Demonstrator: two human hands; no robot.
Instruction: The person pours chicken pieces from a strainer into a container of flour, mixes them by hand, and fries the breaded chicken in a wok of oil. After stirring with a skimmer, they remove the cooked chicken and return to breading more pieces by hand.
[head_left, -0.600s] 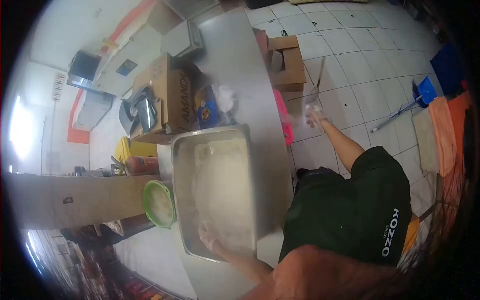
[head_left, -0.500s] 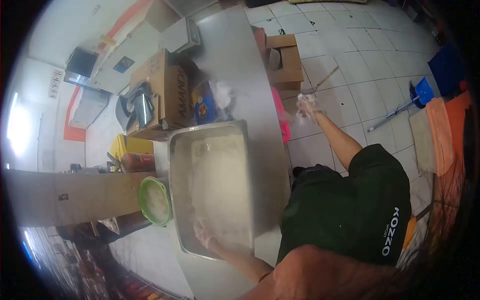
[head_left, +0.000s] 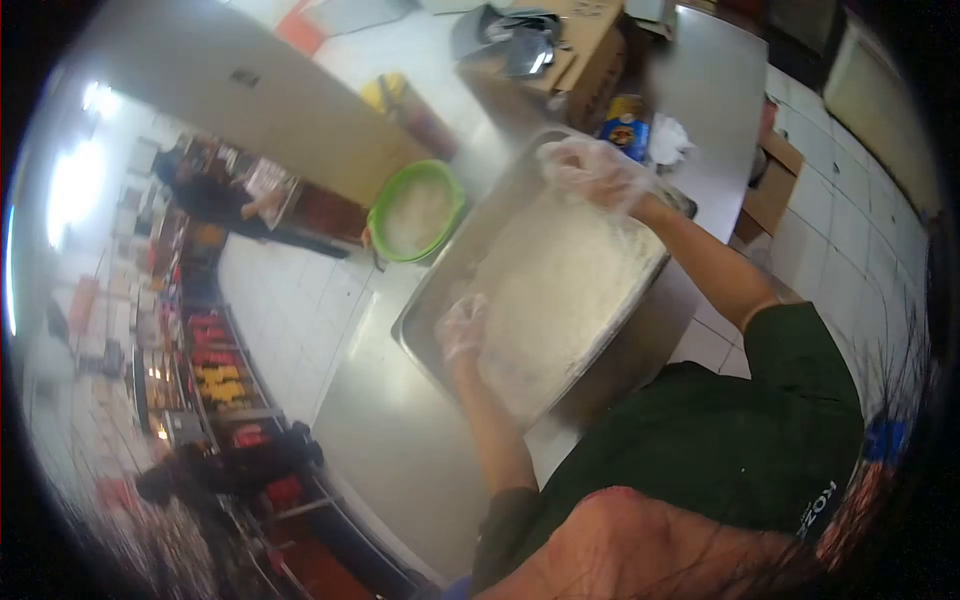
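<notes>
A deep rectangular metal tray [head_left: 420,318] on the steel table holds a bed of white, flour-like powder [head_left: 560,290]. Both my hands wear clear plastic gloves. My left hand [head_left: 463,325] is inside the tray near its left wall, at the edge of the powder, fingers loosely apart. Over the tray's far end, close to the rim, my right hand [head_left: 598,175] has its fingers curled in; whether anything lies in them is hidden by the blur and the glove. Just beyond the tray stands a green bowl [head_left: 458,205] with pale, cloudy contents.
A cardboard box [head_left: 590,75], a blue packet [head_left: 625,125] and a crumpled white bag [head_left: 668,140] sit behind the tray. A wide pillar [head_left: 250,90] rises past the green bowl. One person [head_left: 215,200] stands in the background, another dark-clothed person [head_left: 230,465] at lower left.
My right hand has come from beside the table to over the tray. My left hand stays inside the tray. The view has swung left, bringing the background people into sight.
</notes>
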